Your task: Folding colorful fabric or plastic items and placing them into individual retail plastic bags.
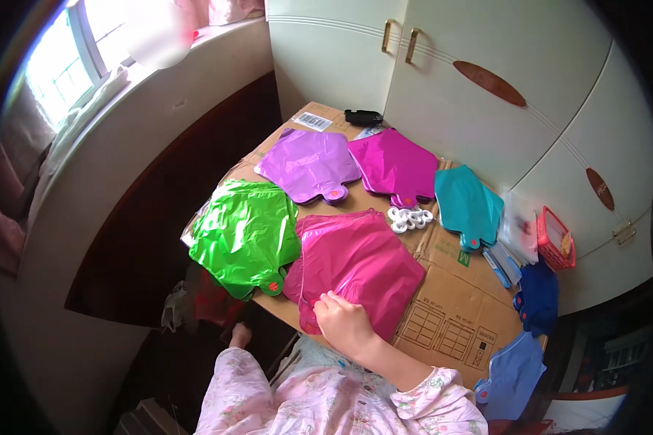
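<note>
A: Hands first. The right hand (pixel 345 322) is laid on the near edge of the pink foil balloon (pixel 355 270), fingers curled narrow and pinching at the foil, near what looks like a thin string across it. Exact grip can't be told.

B: Left hand?

A: The left hand (pixel 239 335) is seen low, below the bench edge, only partly shown past a floral pyjama sleeve (pixel 248 391). Open or closed can't be told; nothing is seen held.

B: Where is the pink balloon placed?

A: Flat and uninflated on the cardboard sheet (pixel 453 319) covering the bench, at the near edge, closest to the person. Probably kept there for easy reach.

B: Others?

A: All laid flat, side by side, likely sorted by colour: green foil balloon (pixel 245 235) touching the pink one's left side, purple balloon (pixel 308 165) and magenta balloon (pixel 395 165) farther back, teal balloon (pixel 470 206) at right. Two blue ones, dark blue balloon (pixel 538 296) and light blue balloon (pixel 511 373), are hung over the right edge. White plastic rings (pixel 410 217) are heaped between pink and teal.

B: Room?

A: A small red basket (pixel 555 239) at far right, a black object (pixel 363 117) at the back. Cream wardrobe doors (pixel 486 94) behind, a bright window (pixel 62 61) at left, dark floor below.
</note>
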Demonstrator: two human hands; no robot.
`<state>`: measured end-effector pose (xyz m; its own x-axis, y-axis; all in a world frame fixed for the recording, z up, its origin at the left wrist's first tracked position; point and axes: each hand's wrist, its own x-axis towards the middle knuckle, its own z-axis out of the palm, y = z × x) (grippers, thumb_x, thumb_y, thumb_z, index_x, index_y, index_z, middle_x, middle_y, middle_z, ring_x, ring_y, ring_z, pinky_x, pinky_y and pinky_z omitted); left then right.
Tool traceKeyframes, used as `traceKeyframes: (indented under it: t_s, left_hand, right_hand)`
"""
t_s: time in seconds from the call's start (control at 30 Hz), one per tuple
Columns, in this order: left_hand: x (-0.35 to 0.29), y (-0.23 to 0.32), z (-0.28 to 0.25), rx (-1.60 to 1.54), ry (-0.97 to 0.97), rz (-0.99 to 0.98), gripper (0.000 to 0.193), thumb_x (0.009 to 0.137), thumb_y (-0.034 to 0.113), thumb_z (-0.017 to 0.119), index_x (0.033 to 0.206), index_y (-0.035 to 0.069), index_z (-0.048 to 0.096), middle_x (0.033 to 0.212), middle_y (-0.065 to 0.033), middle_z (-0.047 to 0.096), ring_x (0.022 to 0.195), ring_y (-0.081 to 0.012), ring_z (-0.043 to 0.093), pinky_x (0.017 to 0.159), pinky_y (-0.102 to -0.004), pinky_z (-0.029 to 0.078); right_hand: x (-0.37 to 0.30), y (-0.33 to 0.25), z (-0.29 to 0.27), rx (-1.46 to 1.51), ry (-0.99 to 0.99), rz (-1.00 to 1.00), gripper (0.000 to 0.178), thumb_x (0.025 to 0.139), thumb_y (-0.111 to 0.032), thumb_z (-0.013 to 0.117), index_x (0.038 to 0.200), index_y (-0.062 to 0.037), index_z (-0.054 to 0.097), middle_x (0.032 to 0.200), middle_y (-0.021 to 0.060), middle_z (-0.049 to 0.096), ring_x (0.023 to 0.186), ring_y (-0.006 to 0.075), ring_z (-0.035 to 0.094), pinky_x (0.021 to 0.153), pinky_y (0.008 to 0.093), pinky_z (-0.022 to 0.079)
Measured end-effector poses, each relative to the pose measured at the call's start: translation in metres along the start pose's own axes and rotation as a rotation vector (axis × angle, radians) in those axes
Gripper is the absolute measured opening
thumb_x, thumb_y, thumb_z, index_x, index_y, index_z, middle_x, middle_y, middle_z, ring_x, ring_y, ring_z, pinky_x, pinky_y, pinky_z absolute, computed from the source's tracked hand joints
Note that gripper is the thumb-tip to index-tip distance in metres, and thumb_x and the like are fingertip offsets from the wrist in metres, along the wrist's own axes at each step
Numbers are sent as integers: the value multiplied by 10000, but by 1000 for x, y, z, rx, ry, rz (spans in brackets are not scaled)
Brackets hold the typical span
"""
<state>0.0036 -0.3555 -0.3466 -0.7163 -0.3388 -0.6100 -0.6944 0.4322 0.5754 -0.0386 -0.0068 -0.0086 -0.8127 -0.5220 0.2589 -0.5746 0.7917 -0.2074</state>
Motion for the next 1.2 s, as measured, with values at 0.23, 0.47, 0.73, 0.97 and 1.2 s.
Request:
traceKeyframes:
  t_s: [0.23, 0.47, 0.73, 0.97, 1.2]
  left_hand:
    - [-15, -10, -28, 407, -56, 134, 299, 835, 177, 565, 1040, -24, 650, 1012, -211, 668, 972, -341, 648, 834, -404, 515]
    - [-117, 120, -90, 215, -419, -222, 313, 837, 245, 627, 947, -45, 667, 751, -144, 692, 737, -238, 696, 693, -336, 536]
    - [-83, 55, -78, -156, -306, 63, 208, 851, 165, 548, 875, 7, 681, 852, -87, 696, 815, -218, 678, 704, -314, 527]
    - [-70, 10, 3, 603, -409, -27, 287, 876, 313, 551, 841, 72, 704, 768, -103, 675, 771, -269, 656, 672, -392, 521]
    - [-31, -28, 28, 300, -851, -43, 186, 857, 222, 562, 883, 84, 684, 771, -123, 640, 759, -267, 630, 673, -394, 511]
  right_hand:
    - [-1, 1, -7, 473, 92, 243, 142, 793, -205, 680, 780, -66, 659, 769, 113, 671, 693, 247, 661, 617, 363, 517]
    - [-3, 24, -15, 754, 92, 493, 298, 780, -312, 733, 753, -31, 637, 691, 128, 652, 641, 281, 653, 584, 381, 494]
    - [0, 27, -9, 884, 149, 508, 271, 810, -274, 719, 793, -20, 624, 669, 134, 641, 621, 251, 653, 586, 359, 495]
    - [-4, 32, -8, 866, 171, 542, 263, 814, -266, 713, 791, -20, 623, 669, 137, 639, 620, 247, 652, 591, 357, 500]
    - [2, 25, -9, 885, 163, 502, 265, 813, -261, 709, 787, -14, 616, 676, 142, 640, 630, 252, 656, 593, 356, 501]
